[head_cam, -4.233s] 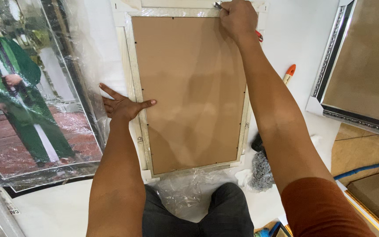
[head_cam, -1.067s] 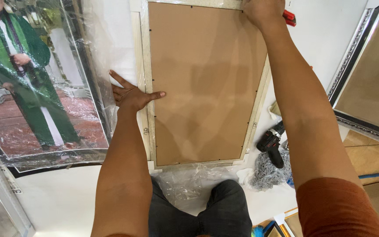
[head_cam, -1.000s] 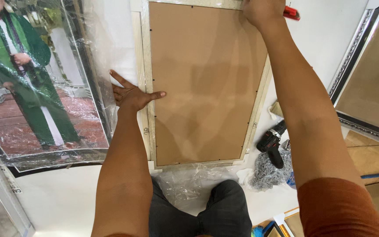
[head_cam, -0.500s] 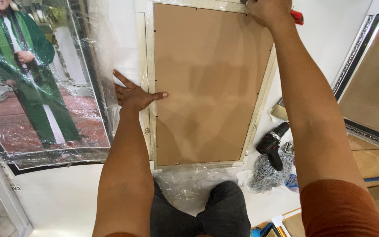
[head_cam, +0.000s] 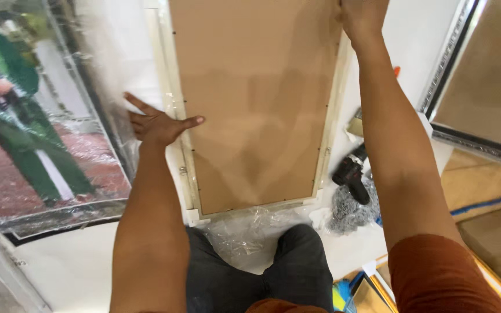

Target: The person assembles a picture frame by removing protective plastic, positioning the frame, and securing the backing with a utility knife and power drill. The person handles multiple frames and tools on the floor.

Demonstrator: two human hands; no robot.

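The frame [head_cam: 250,104] lies face down on the white table [head_cam: 76,272], brown backing board up, its near end just past the person's knees. The left hand [head_cam: 156,123] is flat on the frame's left rail, fingers spread wide, thumb reaching onto the board. It presses down and grips nothing. The right hand [head_cam: 363,16] is up at the far right corner, partly cut off by the picture's top edge. It sits on the rail there, but I cannot tell whether the fingers are closed on anything.

Clear plastic wrap [head_cam: 244,232] bunches under the near end. A black power tool [head_cam: 352,178] lies just beside the right rail, next to a grey heap of small metal bits [head_cam: 349,210]. To the left is a large wrapped photo print [head_cam: 36,145]; to the right, a silver-edged frame [head_cam: 482,87].

The risks, as I judge them: only one palm holds the near half, so a hard push at the far corner could make the frame skate on that slick plastic. A shift to the right would knock it into the tool. With the arm stretched this far, pressure could land off the rail and dent the board.
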